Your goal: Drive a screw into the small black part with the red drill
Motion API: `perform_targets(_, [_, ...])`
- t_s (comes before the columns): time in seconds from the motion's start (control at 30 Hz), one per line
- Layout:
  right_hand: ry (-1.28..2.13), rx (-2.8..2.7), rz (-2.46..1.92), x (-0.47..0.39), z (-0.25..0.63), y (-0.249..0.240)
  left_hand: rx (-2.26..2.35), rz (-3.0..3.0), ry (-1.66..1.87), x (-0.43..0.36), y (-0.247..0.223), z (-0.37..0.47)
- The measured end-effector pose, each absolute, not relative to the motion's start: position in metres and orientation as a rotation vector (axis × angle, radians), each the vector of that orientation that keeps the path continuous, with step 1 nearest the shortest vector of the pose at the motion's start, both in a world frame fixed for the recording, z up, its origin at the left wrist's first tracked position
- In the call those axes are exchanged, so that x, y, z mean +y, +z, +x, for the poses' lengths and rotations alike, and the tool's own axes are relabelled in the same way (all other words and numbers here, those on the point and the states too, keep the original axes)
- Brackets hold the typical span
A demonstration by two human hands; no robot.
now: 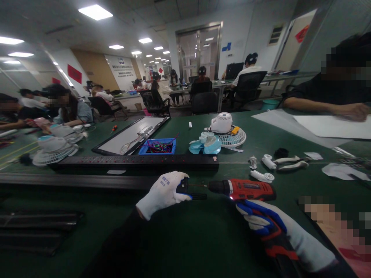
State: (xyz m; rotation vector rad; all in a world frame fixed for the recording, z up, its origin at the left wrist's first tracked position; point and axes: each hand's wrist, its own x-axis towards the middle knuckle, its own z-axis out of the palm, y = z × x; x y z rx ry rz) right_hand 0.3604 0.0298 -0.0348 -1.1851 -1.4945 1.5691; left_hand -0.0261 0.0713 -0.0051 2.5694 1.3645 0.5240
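Observation:
My right hand (269, 224), in a white and blue work glove, is wrapped round the handle of a red and black cordless drill (249, 189). The drill lies level and its long thin bit points left. Gloved in white as well, my left hand (165, 191) grips the right end of a long black bar (116, 182) lying across the table. The bit's tip reaches close to the bar end by my left thumb; whether it touches a screw I cannot tell.
Behind the bar lie a black strip with red marks (87, 161), a blue tray of wires (158, 146), a framed panel (130, 133) and fan parts (227, 131). White fittings (269, 162) sit right of the drill. Black lengths (34, 227) lie front left. A person's arm (319, 106) is at right.

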Motion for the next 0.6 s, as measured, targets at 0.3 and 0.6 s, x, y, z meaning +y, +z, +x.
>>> perform_targets(0.3, [1.508, -1.503, -1.232, 0.022, 0.353, -0.013, 1.346, 2.568, 0.531, 0.071, -0.002, -0.025])
perform_targets(0.6, [1.476, -1.504, -1.234, 0.025, 0.355, -0.024, 1.360, 2.556, 0.536, 0.071, -0.004, -0.025])
